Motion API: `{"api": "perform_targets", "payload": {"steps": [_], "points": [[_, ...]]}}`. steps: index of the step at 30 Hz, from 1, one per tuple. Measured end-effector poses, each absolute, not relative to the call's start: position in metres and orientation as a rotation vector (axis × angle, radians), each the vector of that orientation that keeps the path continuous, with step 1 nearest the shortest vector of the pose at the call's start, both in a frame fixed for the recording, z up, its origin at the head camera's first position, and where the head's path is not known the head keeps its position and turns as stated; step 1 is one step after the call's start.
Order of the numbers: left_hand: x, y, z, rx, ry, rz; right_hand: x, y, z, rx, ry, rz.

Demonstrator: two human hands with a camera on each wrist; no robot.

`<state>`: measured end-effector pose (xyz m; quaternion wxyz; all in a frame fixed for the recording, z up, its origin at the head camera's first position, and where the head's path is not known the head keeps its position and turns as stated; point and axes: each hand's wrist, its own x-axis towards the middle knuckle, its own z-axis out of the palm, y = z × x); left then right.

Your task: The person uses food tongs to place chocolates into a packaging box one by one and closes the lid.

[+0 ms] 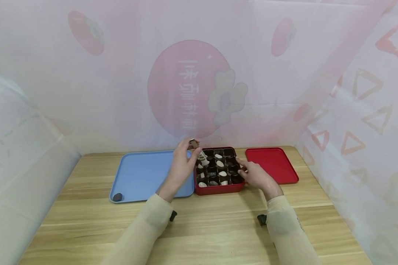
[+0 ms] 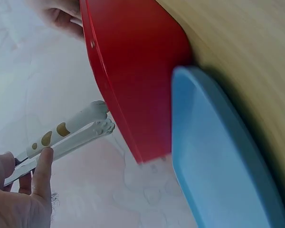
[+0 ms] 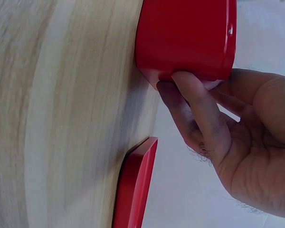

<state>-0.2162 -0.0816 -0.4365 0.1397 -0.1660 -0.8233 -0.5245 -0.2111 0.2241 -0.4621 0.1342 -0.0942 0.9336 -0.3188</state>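
Observation:
A red box (image 1: 219, 190) with a dark divided insert holds several white and dark chocolates, among them an oval white chocolate (image 1: 220, 163). My left hand (image 1: 181, 160) pinches a pair of tongs (image 2: 64, 134) with white, paw-shaped ends and gold spots. The ends of the tongs point down at the box's left part; whether anything is between them I cannot tell. On the box's right side, my right hand (image 1: 257, 175) grips the wall, with bent fingers (image 3: 199, 102) against the outside and the thumb up at the rim.
Left of the box lies a blue tray (image 1: 146, 173), close against it, with a dark chocolate (image 1: 117, 197) in its front left corner. A red lid (image 1: 270, 163) lies at the right. Printed cloth (image 1: 119, 73) encloses the wooden table (image 1: 212, 228) at the back and sides.

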Motion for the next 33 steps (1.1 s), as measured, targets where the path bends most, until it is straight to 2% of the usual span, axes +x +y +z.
{"api": "perform_targets", "payload": {"steps": [14,33], "points": [[-0.198,-0.152,-0.434,-0.421,-2.412,-1.469,-0.212,0.222,-0.464,-0.269,2.706,-0.910],[-0.172,-0.232,-0.412,-0.402,-2.563,-1.158,-0.211,0.222,-0.461,-0.283,2.709,-0.898]]}}
